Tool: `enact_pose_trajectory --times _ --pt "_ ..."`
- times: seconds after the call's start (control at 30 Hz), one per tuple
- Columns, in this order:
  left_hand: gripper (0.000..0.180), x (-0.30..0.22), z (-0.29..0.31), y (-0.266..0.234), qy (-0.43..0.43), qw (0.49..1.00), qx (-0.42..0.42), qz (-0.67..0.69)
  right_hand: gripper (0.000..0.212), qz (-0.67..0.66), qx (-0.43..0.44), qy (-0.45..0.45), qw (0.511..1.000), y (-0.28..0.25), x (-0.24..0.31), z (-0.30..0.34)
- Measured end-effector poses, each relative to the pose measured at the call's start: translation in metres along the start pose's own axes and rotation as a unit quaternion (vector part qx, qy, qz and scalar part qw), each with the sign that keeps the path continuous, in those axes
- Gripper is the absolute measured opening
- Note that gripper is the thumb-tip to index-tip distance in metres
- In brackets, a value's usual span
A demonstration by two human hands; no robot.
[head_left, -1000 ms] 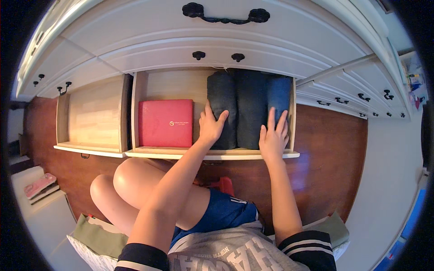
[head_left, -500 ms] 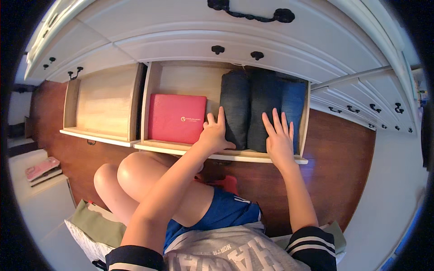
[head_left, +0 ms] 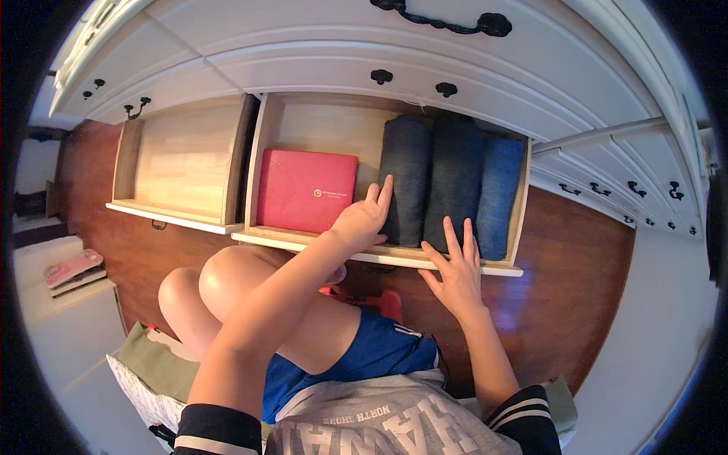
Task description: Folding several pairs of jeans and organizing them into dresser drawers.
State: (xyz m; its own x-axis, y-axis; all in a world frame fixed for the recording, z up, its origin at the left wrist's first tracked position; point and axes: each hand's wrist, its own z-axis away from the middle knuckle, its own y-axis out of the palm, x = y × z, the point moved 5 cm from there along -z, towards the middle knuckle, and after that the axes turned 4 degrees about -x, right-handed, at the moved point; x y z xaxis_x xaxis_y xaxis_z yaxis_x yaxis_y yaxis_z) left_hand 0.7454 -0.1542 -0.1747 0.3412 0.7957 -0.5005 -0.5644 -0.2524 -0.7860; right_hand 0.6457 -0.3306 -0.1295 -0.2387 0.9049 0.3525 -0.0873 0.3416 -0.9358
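Three folded denim bundles, probably jeans, stand side by side in the right part of a pulled-out wooden drawer [head_left: 318, 117]. The left bundle [head_left: 406, 155] and the middle bundle [head_left: 453, 167] are dark; the right bundle [head_left: 500, 182] is a lighter blue. My left hand [head_left: 362, 220] rests against the left bundle's near left side, its fingers stretched out. At the drawer's front edge, my right hand [head_left: 455, 277] has its fingers spread, with the fingertips at the near end of the middle bundle. A flat red box or case [head_left: 303, 189] lies left of my left hand.
A second pulled-out drawer [head_left: 186, 159] stands to the left, its bare wooden bottom showing. White drawer fronts with black handles [head_left: 447, 23] rise behind. A red object [head_left: 388, 305], partly hidden, is below the drawer by my legs. A pink item [head_left: 73, 267] lies far left.
My right hand has drawn back toward me, from on top of the middle and right bundles to the drawer's front edge. My left hand stays beside the left bundle. The view has shifted slightly.
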Motion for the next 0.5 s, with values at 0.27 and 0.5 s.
enact_pose_trajectory --times 0.27,0.5 --pt "0.082 0.063 0.011 -0.039 -0.068 0.978 -0.025 0.194 0.024 -0.129 -0.063 -0.143 0.979 0.01 0.037 -0.05" --pt "0.085 0.137 0.048 -0.085 -0.144 0.97 -0.14 -0.134 0.018 0.065 0.205 -0.31 0.926 0.067 0.069 -0.114"
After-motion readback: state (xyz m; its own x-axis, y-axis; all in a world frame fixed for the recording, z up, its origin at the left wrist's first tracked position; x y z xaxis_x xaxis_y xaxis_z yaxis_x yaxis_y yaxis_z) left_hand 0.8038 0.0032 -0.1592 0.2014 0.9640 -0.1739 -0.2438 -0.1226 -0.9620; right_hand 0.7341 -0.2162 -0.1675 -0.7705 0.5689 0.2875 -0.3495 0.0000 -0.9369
